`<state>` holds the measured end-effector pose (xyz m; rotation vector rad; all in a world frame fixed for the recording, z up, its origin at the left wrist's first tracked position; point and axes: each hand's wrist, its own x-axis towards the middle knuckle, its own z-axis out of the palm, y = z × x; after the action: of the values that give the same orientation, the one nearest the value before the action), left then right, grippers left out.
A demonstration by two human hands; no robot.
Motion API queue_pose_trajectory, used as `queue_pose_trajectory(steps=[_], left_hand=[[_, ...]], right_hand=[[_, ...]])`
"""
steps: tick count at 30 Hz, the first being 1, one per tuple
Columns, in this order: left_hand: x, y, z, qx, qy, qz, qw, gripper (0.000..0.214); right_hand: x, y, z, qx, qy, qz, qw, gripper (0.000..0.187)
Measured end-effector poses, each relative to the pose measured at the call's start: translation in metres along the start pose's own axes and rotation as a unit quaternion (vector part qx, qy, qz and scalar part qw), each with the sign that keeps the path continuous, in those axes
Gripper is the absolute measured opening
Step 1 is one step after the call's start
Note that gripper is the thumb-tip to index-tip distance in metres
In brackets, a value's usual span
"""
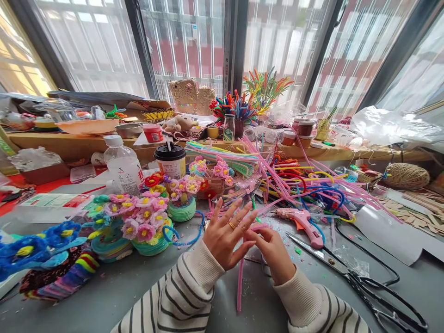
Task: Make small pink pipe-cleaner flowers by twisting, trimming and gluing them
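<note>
My left hand (226, 238), back up and with a ring on one finger, has its fingers stretched out and spread. Beside it on the right, my right hand (277, 256) is closed in a pinch on a pink pipe cleaner (239, 289). One length of this pipe cleaner hangs down below the hands, and a bit shows above the right fingers; the part between the hands is hidden. Left of my hands stand pipe-cleaner flower pots, among them a pink-flowered one (145, 217). A pink glue gun (303, 224) and large scissors (343, 268) lie to the right.
Behind my hands lie bundled pastel pipe cleaners (225, 157) and a loose coloured heap. A plastic bottle (123, 164) and a lidded cup (170, 162) stand at the left. A twine ball (407, 175) and wooden sticks (412, 215) sit at the far right. A cluttered ledge runs below the windows.
</note>
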<state>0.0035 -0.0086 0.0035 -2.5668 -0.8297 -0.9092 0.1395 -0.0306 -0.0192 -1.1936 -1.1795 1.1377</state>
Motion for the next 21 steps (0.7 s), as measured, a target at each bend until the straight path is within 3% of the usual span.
queue_pose_trajectory(steps=[3, 5, 7, 10, 13, 18, 21], left_hand=[[-0.001, -0.007, 0.003, -0.032, 0.065, -0.098, 0.993, 0.047], [-0.002, -0.01, 0.006, -0.128, 0.081, -0.196, 0.969, 0.042], [-0.002, -0.011, 0.008, -0.272, 0.048, -0.297, 0.914, 0.035], [0.0, -0.01, 0.009, -0.478, -0.018, -0.387, 0.788, 0.029], [0.003, -0.01, 0.008, -0.55, -0.02, -0.441, 0.709, 0.023], [0.003, -0.013, 0.007, -0.581, 0.025, -0.494, 0.646, 0.025], [0.001, -0.016, 0.006, -0.591, -0.008, -0.48, 0.648, 0.027]], right_hand=[[0.0, -0.006, -0.003, 0.003, 0.022, 0.011, 1.0, 0.021], [-0.001, -0.009, -0.004, 0.008, 0.024, 0.02, 0.999, 0.021], [-0.002, -0.01, -0.004, 0.017, 0.016, 0.017, 1.0, 0.021], [-0.001, -0.008, -0.002, 0.026, -0.013, 0.009, 1.0, 0.022], [0.001, -0.004, -0.002, 0.013, -0.017, 0.012, 1.0, 0.023], [0.003, -0.003, -0.006, 0.004, 0.008, -0.016, 1.0, 0.024], [0.003, -0.005, -0.009, 0.012, 0.019, -0.007, 1.0, 0.025]])
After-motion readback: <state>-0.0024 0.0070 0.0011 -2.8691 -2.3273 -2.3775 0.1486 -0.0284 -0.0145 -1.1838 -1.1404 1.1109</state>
